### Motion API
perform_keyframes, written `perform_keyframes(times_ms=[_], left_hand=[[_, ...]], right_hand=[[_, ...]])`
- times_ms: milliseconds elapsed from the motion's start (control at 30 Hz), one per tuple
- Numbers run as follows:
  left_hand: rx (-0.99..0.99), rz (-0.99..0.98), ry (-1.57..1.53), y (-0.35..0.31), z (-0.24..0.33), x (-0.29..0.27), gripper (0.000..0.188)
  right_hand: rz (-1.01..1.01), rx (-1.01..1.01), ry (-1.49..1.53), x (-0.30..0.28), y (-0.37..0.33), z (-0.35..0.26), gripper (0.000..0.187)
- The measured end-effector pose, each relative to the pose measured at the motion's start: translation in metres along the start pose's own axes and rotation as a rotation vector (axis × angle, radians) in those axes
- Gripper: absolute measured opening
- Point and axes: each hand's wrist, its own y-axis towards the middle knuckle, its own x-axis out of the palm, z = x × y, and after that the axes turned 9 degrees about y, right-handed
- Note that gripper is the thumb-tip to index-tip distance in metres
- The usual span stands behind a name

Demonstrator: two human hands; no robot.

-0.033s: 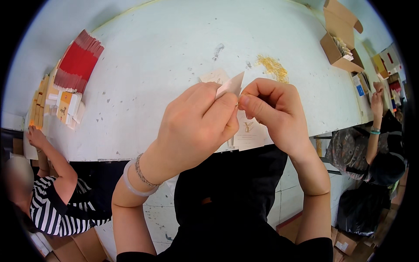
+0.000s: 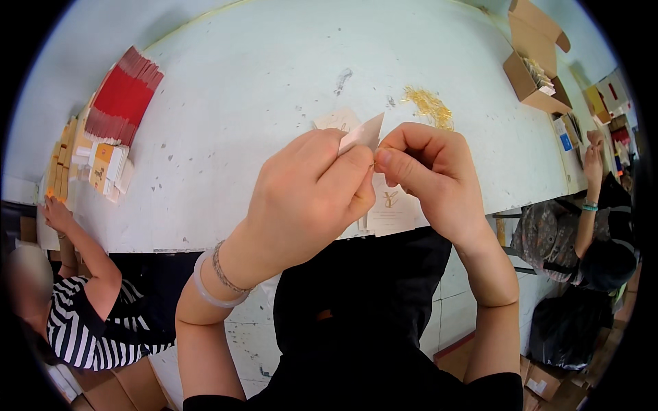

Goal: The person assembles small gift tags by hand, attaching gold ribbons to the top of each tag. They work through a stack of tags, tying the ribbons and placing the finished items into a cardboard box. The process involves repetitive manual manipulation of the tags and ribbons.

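Note:
Close together over the near edge of the table, both my hands work at one pale card. My left hand [image 2: 308, 195] is closed around the folded white card [image 2: 364, 135], whose pointed corner sticks up past the fingers. Touching it at the fingertips, my right hand [image 2: 435, 181] pinches thumb against forefinger; a tiny yellowish bit shows there, too small to name. Below and behind the hands lies a cream printed card [image 2: 392, 209] with a gold emblem. Another pale card [image 2: 337, 118] lies just beyond my left hand. A loose heap of thin gold strips [image 2: 430, 106] sits farther off, beyond my right hand.
Red packets [image 2: 127, 92] are stacked at the left, beside white-and-orange packages [image 2: 110, 164]. An open cardboard box [image 2: 538, 89] stands at the far right. Co-workers sit at both sides, one in a striped shirt [image 2: 96, 325]. A black bag [image 2: 569, 329] is at lower right.

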Motion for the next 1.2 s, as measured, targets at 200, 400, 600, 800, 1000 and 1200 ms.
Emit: perform_keyframes(times_ms=[200, 400, 600, 800, 1000, 1200], left_hand=[[-0.095, -0.104, -0.079, 0.002, -0.001, -0.009, 0.017], [-0.128, -0.132, -0.1, 0.002, 0.002, -0.011, 0.014], [0.058, 0.014, 0.125, -0.001, 0.001, -0.001, 0.019], [0.05, -0.05, 0.048, -0.002, 0.003, -0.002, 0.028], [-0.411, -0.181, -0.387, 0.006, 0.011, -0.014, 0.026], [-0.537, -0.238, -0.309, -0.007, 0.009, -0.014, 0.013]], right_hand=[[-0.017, 0.063, -0.025, 0.0, -0.001, -0.009, 0.018], [0.024, -0.089, -0.139, 0.0, -0.006, 0.0, 0.017], [0.058, -0.068, -0.121, 0.0, -0.006, 0.002, 0.015], [0.054, -0.102, -0.069, -0.003, -0.006, -0.001, 0.014], [0.107, -0.366, -0.219, -0.01, 0.0, 0.003, 0.011], [0.103, -0.399, -0.471, -0.005, 0.0, -0.01, 0.006]])
